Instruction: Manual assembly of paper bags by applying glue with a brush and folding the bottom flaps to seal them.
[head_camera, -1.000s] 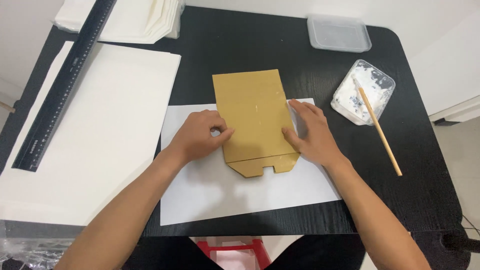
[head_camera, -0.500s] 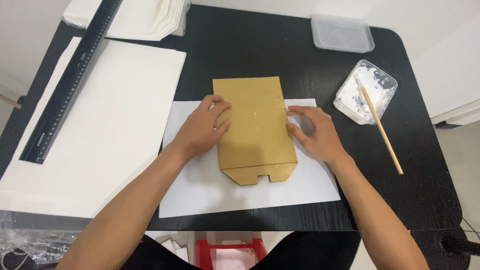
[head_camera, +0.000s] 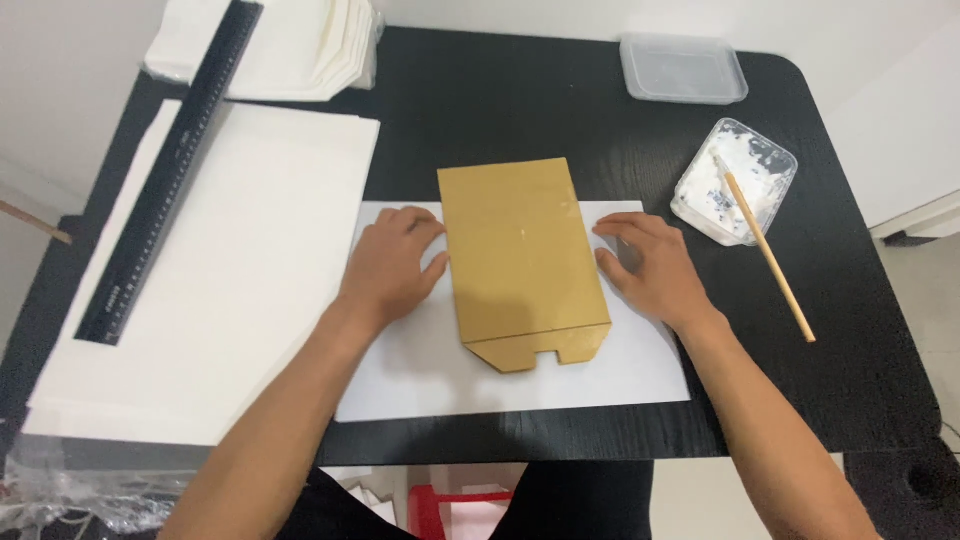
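Fingers flat, released, gripping nothing: left hand and right hand flanked the brown paper bag lying on a white sheet. Clear tub held white paste and a wooden stick; lidded container behind. Black table, ruler left.

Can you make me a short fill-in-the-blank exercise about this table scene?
1. The brown envelope lies on a white ____.
2. The wooden stick rests across the tub of white ____.
3. The black ____ lies on the paper stack at the left.

Missing words: sheet; paste; ruler
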